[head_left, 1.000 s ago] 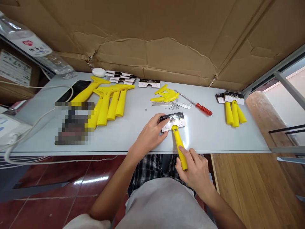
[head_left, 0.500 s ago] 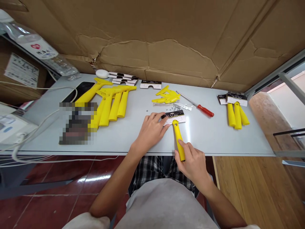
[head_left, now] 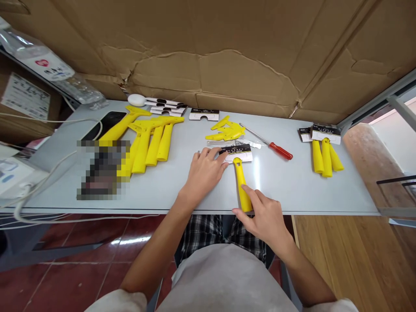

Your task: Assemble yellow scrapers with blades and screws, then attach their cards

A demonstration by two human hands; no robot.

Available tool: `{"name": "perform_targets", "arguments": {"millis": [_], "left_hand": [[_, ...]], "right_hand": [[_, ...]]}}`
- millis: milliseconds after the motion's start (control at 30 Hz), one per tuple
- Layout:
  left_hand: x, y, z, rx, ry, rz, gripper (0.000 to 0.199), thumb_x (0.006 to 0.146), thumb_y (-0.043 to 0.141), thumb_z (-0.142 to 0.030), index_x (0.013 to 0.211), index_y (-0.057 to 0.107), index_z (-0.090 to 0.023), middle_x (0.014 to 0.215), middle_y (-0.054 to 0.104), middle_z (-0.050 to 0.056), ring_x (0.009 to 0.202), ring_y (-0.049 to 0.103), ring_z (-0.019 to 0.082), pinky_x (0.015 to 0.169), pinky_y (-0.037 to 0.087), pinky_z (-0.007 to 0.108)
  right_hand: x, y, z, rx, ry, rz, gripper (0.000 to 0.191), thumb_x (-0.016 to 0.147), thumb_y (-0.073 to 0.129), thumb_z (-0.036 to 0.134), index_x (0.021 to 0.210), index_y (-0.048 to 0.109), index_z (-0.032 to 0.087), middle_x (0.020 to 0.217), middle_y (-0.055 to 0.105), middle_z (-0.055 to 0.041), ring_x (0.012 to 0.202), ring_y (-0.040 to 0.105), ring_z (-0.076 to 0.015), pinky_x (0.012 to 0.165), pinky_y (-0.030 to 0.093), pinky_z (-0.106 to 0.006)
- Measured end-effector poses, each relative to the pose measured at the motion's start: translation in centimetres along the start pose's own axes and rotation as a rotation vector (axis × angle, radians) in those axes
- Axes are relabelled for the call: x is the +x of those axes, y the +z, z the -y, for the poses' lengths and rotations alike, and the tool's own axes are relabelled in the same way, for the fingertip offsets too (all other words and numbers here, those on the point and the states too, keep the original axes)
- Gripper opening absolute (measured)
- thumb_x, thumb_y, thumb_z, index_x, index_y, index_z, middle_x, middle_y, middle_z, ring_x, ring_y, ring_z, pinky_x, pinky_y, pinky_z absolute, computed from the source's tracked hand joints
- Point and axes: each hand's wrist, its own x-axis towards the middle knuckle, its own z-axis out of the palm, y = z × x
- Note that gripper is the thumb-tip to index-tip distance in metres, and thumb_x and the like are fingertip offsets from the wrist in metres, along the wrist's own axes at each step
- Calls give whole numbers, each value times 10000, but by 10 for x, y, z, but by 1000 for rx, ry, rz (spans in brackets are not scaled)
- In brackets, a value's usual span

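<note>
A yellow-handled scraper (head_left: 242, 186) lies on the table in front of me, its handle toward me. Over its head sits a black-and-white card sleeve (head_left: 242, 154). My left hand (head_left: 206, 171) has its fingers and thumb on the left end of that sleeve. My right hand (head_left: 263, 214) touches the handle with the index fingertip, while its thumb is stretched away from the handle. Just beyond the sleeve are loose yellow plastic pieces (head_left: 229, 130), metal blades (head_left: 251, 143) and a screwdriver (head_left: 281, 151) with a red handle.
Several yellow handles (head_left: 147, 145) lie at left, beside a blurred patch. On the right are yellow scrapers (head_left: 326, 160) with card sleeves. More card sleeves (head_left: 204, 114) lie along the back, against a cardboard wall (head_left: 201, 52). White cables (head_left: 42, 186) cross the left edge.
The sleeved scraper has shifted slightly away from me, and its handle end now rests on the table. My right thumb and fingers have opened off the handle.
</note>
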Motion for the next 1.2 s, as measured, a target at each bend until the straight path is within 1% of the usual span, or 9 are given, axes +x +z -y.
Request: {"name": "perform_targets", "arguments": {"millis": [100, 200, 300, 400, 567, 767, 933, 1067, 1200], "left_hand": [[-6, -3, 3, -71, -8, -1, 443, 1127, 521, -382, 1503, 668, -198, 1628, 579, 210, 1363, 635, 422, 1119, 539, 637], [-18, -4, 6, -153, -40, -11, 520, 1131, 520, -419, 1587, 587, -177, 1726, 480, 220, 1489, 583, 414, 1216, 512, 624], [-33, 0, 10, -187, -66, -19, 578, 1132, 519, -459, 1626, 540, -161, 1757, 451, 236, 1582, 510, 424, 1276, 472, 635], [-48, 5, 14, -168, -65, -35, 611, 1138, 505, -475, 1655, 501, -150, 1770, 437, 252, 1631, 457, 432, 1310, 430, 662], [-58, 9, 13, -106, -57, -34, 605, 1148, 473, -463, 1649, 515, -127, 1773, 436, 255, 1661, 413, 434, 1330, 388, 679], [-58, 5, 4, 15, -102, 22, 590, 1151, 396, -384, 1629, 562, -80, 1784, 432, 216, 1679, 394, 384, 1377, 332, 605], [-58, 3, 1, 59, -114, 42, 594, 1148, 395, -374, 1637, 563, -83, 1795, 415, 203, 1683, 390, 377, 1386, 304, 608], [-59, 4, 1, 64, -120, 36, 588, 1149, 406, -372, 1632, 569, -79, 1799, 405, 207, 1684, 386, 377, 1386, 303, 602], [-59, 3, 0, 51, -121, 35, 585, 1148, 415, -367, 1635, 567, -80, 1795, 413, 207, 1684, 387, 376, 1390, 296, 595]], "right_hand": [[8, -8, -20, 68, -10, -67, 558, 1132, 492, 568, 1425, 702, 142, 971, 750, -101, 872, 689, -241, 728, 533, -352], [20, -13, -45, 100, 5, -122, 493, 1160, 437, 444, 1414, 713, 124, 1154, 775, -156, 1096, 681, -309, 945, 601, -484], [31, -9, -67, 138, 24, -128, 509, 1174, 361, 369, 1477, 687, 122, 1413, 739, -183, 1432, 597, -351, 1199, 525, -608], [37, -1, -80, 138, 36, -82, 582, 1183, 325, 395, 1563, 624, 72, 1588, 654, -201, 1606, 484, -361, 1314, 434, -647], [43, 10, -82, 125, 54, -30, 650, 1188, 294, 436, 1632, 554, 39, 1723, 525, -197, 1693, 372, -357, 1378, 357, -636], [46, 14, -74, 39, 53, 68, 694, 1152, 365, 464, 1730, 427, 84, 1807, 399, -160, 1730, 281, -376, 1406, 282, -650], [44, 18, -73, -48, 46, 91, 733, 1145, 370, 473, 1780, 318, 110, 1840, 329, -144, 1744, 238, -368, 1415, 254, -639], [44, 19, -73, -93, 45, 109, 730, 1155, 330, 481, 1777, 316, 98, 1833, 334, -172, 1742, 247, -364, 1415, 245, -632], [44, 19, -72, -118, 58, 125, 726, 1157, 324, 494, 1738, 386, 63, 1829, 338, -182, 1739, 257, -360, 1423, 234, -605]]}}
